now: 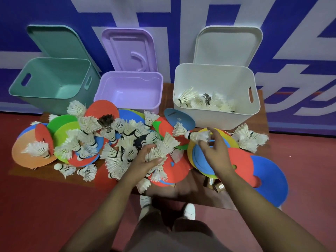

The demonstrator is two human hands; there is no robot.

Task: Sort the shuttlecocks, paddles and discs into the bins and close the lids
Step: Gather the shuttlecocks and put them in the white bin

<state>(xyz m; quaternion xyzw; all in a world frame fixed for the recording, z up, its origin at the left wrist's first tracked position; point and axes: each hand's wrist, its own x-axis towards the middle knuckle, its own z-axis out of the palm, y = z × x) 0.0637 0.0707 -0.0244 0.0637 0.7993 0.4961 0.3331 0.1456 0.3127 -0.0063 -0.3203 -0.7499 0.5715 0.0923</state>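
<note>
Three bins: all are standing open at the back of the bench (pixel 192 188); the white bin (pixel 216 115) is sitting at one end, the purple bin (pixel 131 91) just left of it, and the green bin (pixel 49 84) further left, beyond the purple one.
Lids: the white lid (pixel 227 46) is leaning upright directly behind the white bin; the purple lid (pixel 127 50) and green lid (pixel 60 42) are leaning the same way behind their own bins, left of it.
Already binned: a heap of shuttlecocks (pixel 203 101) is lying on the floor of the white bin.
Still loose: a pile of shuttlecocks (pixel 112 140) is lying in front of and left of the white bin, tangled over the discs (pixel 241 160); a few more are lying near the white bin's front right corner.
Disc spread: red, blue, yellow, green and orange ones are overlapping across the bench in front of the white bin.
Left side: the left hand (pixel 145 160) is gripping a bunch of shuttlecocks (pixel 161 149), fingers curled round them, above the pile, in front of and left of the white bin.
Right side: the right hand (pixel 216 151) is pinching a single shuttlecock (pixel 197 136) by its feathers between thumb and fingertips, just in front of the white bin, cork pointing left.
</note>
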